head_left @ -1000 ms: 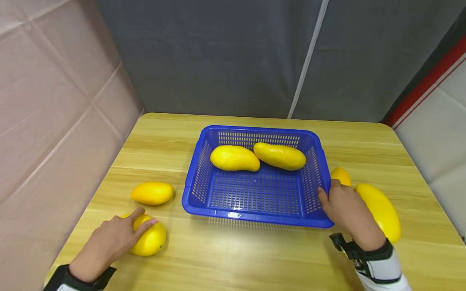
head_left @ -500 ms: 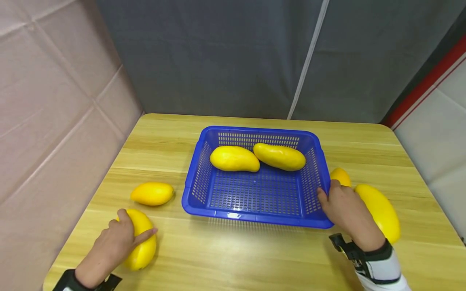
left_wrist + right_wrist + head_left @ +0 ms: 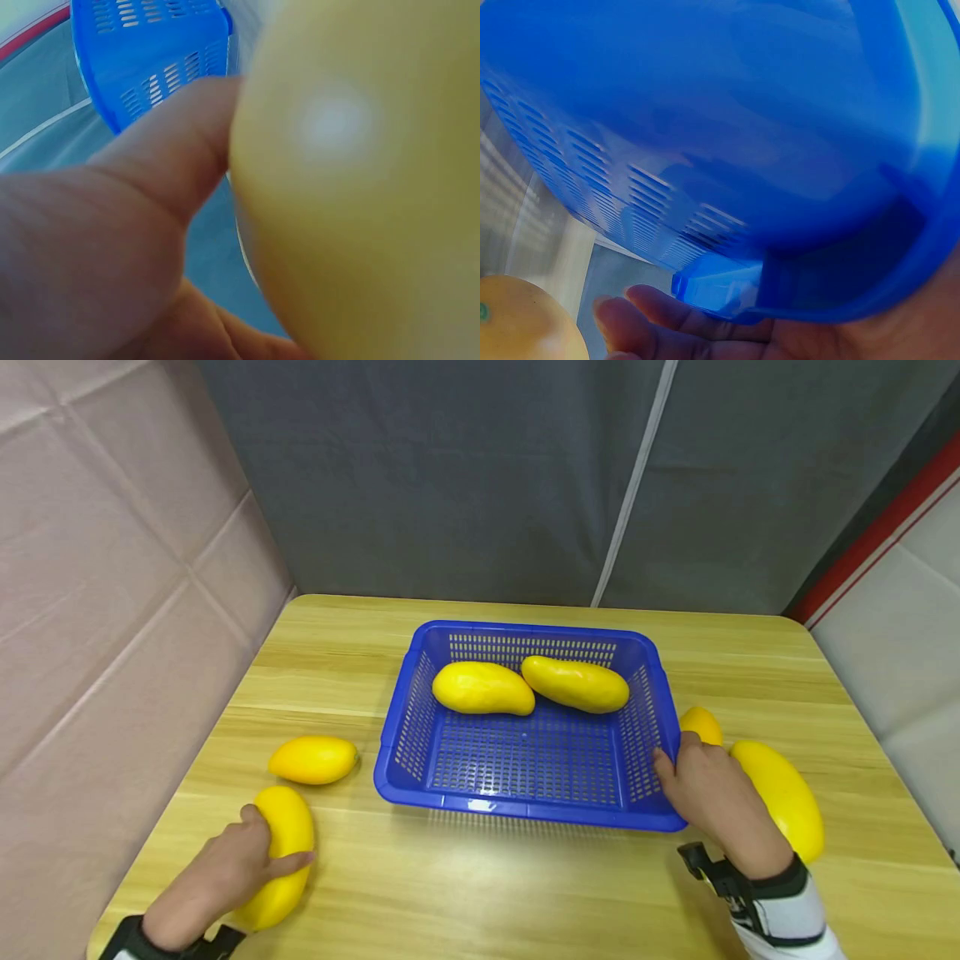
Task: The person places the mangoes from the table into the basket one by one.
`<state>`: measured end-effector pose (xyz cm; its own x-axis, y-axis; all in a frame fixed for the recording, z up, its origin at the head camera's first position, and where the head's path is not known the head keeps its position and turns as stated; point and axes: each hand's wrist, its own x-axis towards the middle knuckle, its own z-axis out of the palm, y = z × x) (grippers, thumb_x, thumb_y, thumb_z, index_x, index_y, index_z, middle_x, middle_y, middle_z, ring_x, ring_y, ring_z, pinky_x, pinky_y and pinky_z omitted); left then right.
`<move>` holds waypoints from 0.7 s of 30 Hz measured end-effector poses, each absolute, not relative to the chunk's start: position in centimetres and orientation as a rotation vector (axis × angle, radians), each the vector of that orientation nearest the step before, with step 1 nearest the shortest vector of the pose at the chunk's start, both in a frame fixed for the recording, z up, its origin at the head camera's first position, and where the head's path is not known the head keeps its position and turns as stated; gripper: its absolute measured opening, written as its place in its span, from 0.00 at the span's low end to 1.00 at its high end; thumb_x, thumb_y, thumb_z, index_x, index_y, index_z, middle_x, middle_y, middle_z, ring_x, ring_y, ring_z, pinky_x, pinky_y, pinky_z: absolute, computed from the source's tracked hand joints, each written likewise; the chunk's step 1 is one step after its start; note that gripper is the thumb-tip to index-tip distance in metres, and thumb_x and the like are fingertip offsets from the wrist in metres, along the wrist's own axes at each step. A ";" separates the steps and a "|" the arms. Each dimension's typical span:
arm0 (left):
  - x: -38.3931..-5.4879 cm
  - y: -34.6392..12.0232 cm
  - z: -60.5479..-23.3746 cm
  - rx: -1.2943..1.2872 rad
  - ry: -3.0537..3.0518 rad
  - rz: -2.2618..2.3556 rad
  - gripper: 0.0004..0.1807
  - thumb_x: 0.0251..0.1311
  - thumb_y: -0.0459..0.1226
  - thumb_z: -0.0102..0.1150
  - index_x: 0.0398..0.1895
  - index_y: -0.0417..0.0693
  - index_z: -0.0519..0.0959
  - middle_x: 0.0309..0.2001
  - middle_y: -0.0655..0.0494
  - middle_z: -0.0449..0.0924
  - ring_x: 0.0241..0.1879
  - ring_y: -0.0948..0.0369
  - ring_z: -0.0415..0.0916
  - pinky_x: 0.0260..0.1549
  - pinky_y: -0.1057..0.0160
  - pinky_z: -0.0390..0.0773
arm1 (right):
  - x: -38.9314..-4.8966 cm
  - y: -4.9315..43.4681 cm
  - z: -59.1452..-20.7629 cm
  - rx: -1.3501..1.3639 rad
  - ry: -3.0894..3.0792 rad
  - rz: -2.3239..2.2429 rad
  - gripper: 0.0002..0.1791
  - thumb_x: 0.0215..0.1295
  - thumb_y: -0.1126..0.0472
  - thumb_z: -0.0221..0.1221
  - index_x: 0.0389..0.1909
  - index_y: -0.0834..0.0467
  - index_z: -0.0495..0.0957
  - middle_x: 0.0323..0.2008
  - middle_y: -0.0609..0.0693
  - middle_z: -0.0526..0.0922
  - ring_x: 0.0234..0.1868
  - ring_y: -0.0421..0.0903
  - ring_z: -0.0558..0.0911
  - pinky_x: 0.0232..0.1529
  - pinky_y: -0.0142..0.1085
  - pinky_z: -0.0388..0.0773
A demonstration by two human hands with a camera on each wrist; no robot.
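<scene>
My left hand [image 3: 228,864] grips a large yellow mango [image 3: 288,818] on the table, thumb across its near right side and fingers over the left. That mango [image 3: 367,187] fills much of the left wrist view, against the thumb. My right hand [image 3: 716,793] holds the right rim of a blue plastic basket [image 3: 480,804], thumb on the inner side. In the right wrist view, fingers [image 3: 705,334] curl under the basket's rim. Inside the basket, a plump mango [image 3: 480,687] and a slimmer, longer one [image 3: 577,685] lie against its back part.
A smaller mango [image 3: 313,760] lies left of the basket, just beyond my left hand. To the right, a small orange-yellow mango [image 3: 702,725] and a large one [image 3: 783,802] are partly hidden by my right hand. A grey curtain [image 3: 435,485] hangs behind the wooden table [image 3: 480,893].
My left hand has turned the mango, and it now points away from me; it sits slightly nearer and further left. The right hand and basket stay in place.
</scene>
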<state>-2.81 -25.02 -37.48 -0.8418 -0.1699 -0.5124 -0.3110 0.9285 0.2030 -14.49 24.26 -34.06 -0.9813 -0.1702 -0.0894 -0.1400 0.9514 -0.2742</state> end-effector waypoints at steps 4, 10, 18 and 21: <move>-2.4 -25.6 -36.9 -0.268 2.652 0.379 0.59 0.48 0.63 0.63 0.47 0.09 0.53 0.27 0.39 0.70 0.25 0.50 0.71 0.28 0.50 0.74 | -14.5 24.3 -34.1 -0.237 2.989 -0.409 0.25 0.71 0.56 0.48 0.42 0.80 0.65 0.21 0.60 0.69 0.19 0.50 0.73 0.17 0.40 0.71; -2.5 -26.2 -35.2 -0.178 2.778 0.357 0.51 0.46 0.59 0.68 0.43 0.16 0.57 0.28 0.39 0.67 0.22 0.52 0.66 0.24 0.52 0.71 | -14.5 24.3 -34.1 -0.227 2.984 -0.411 0.25 0.72 0.55 0.48 0.42 0.80 0.65 0.21 0.59 0.69 0.19 0.49 0.73 0.17 0.38 0.70; -3.7 -26.6 -32.6 0.144 3.055 0.272 0.55 0.35 0.53 0.77 0.53 0.19 0.59 0.40 0.27 0.70 0.30 0.43 0.73 0.29 0.45 0.75 | -14.5 24.3 -34.1 -0.237 2.996 -0.412 0.25 0.71 0.56 0.48 0.41 0.80 0.66 0.21 0.59 0.69 0.19 0.49 0.73 0.17 0.38 0.70; -4.3 -26.2 -31.8 0.267 3.123 0.267 0.53 0.33 0.52 0.78 0.54 0.24 0.61 0.41 0.34 0.71 0.31 0.45 0.72 0.31 0.46 0.74 | -14.5 24.3 -34.1 -0.234 2.992 -0.413 0.25 0.71 0.56 0.48 0.42 0.80 0.65 0.21 0.59 0.69 0.19 0.49 0.73 0.17 0.38 0.70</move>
<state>-4.34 -26.23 -31.85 -0.9856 0.1681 0.0182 0.1688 0.9712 0.1682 -14.51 24.29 -34.07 -0.9819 -0.1671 -0.0892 -0.1367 0.9510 -0.2772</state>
